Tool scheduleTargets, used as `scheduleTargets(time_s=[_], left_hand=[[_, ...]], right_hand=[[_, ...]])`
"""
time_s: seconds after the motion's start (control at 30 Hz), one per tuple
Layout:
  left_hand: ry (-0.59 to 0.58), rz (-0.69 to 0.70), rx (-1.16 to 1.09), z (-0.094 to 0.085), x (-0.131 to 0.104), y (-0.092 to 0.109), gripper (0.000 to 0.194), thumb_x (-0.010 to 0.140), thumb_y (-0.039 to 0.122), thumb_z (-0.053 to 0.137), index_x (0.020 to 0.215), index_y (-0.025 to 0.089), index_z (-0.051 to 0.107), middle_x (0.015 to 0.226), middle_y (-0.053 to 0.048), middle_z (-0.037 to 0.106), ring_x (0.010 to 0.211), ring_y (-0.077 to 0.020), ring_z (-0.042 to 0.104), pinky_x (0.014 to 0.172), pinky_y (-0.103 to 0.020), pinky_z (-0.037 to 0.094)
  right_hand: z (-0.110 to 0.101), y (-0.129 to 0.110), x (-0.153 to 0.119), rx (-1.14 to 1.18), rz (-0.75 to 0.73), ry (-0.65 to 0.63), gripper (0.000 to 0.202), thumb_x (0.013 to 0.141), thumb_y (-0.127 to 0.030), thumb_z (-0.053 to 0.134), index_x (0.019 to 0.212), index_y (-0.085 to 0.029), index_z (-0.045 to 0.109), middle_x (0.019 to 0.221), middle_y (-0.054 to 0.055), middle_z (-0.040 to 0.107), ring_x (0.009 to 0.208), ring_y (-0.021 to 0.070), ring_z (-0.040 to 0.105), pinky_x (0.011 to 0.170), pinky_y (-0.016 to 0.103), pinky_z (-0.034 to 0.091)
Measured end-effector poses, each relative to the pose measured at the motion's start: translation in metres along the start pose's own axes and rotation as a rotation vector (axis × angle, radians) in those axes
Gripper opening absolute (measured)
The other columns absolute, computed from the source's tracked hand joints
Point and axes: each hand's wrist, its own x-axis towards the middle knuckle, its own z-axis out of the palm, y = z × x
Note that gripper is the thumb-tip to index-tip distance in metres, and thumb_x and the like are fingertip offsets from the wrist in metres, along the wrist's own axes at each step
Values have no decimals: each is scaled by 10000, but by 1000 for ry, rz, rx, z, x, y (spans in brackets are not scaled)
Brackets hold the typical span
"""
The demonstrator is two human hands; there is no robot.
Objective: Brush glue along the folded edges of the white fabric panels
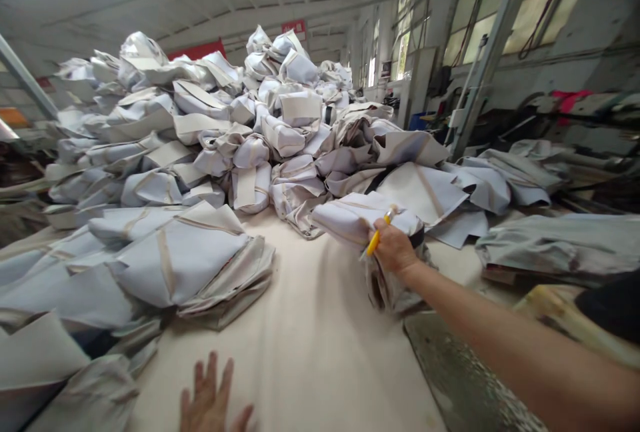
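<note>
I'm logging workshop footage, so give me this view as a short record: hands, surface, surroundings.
Right hand: grips a yellow-handled tool at a pale wrapped bundle
Left hand: fingers spread, holding nothing visible; contact with the surface unclear
Surface: pale, smooth
Left side: more bundles with tan strips
Behind: large heap of bundles
Background: windows at right, red banner

A big heap point(225, 119) sits at the far end of the table point(300, 352). A pile point(175, 252) lies along the left edge. One bundle point(345, 219) is by the right edge, before the heap, with the right hand point(395, 245) on it. Another pile point(560, 242) is farther right. The left hand point(213, 395) is at the near end.
</note>
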Motion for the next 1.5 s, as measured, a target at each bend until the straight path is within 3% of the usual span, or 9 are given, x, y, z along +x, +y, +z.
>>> scheduleTargets(time_s=[0.13,0.27,0.37,0.53,0.7,0.87,1.0,1.27,1.5], left_hand=[[-211,283,-666,-49,-5,108,814,790,624,383,1416,139,196,1478,-130,126,1346,-268,146,1046,-430,293],[-181,-3,-1328,-125,3,178,970,697,745,409,1409,134,164,1324,-174,449,1133,-307,506,864,-393,489],[-156,-302,-1321,-148,2,183,807,590,567,676,1213,99,466,941,-109,670,765,-264,645,640,-336,547],[91,-248,-871,-164,-8,164,476,626,491,648,962,155,626,709,-16,669,629,-196,617,536,-252,500],[126,543,-619,-200,-19,202,295,808,376,467,986,228,651,833,-28,683,778,-206,628,713,-299,521],[-293,1177,-355,-123,-88,259,466,842,230,424,1306,274,443,1090,-93,628,1020,-250,559,847,-366,498],[-736,1198,-69,-52,-147,278,460,848,340,464,1302,381,409,1245,-125,519,1018,-328,550,619,-397,552],[-630,984,-189,-87,-74,317,461,859,418,401,1304,303,434,1400,-52,377,1313,-291,258,1044,-535,244],[-706,935,-31,-40,-58,325,523,819,521,400,1325,392,359,1471,-7,225,1363,-295,56,1014,-638,31]], right_hand=[[-87,-29,-38,108,-88,220,153,844,-275,403,842,-153,494,680,86,562,652,217,539,607,286,379],[-120,-71,-137,606,-368,130,151,850,-258,363,776,-192,477,665,51,543,594,170,510,593,268,434],[-107,-81,-200,822,-384,7,159,859,-297,381,830,-182,487,748,71,589,664,180,559,616,275,481],[-86,-28,-260,855,-239,74,240,829,-404,547,932,-195,494,1092,142,595,996,235,571,841,342,478],[-105,64,-299,1033,341,108,161,885,-387,486,899,-226,484,1056,83,621,943,207,598,814,349,491],[-130,148,-322,1195,688,375,351,864,-534,445,986,-207,484,925,88,652,846,217,628,698,330,523],[-135,207,-324,1078,933,512,428,844,-567,377,891,-173,538,462,-37,459,492,153,552,459,231,455],[-108,263,-284,712,984,279,185,726,-349,482,639,-188,513,459,-20,502,450,140,503,446,226,387],[-90,268,-261,429,905,93,228,685,-208,557,465,-188,497,467,-4,498,565,155,517,543,243,342]])
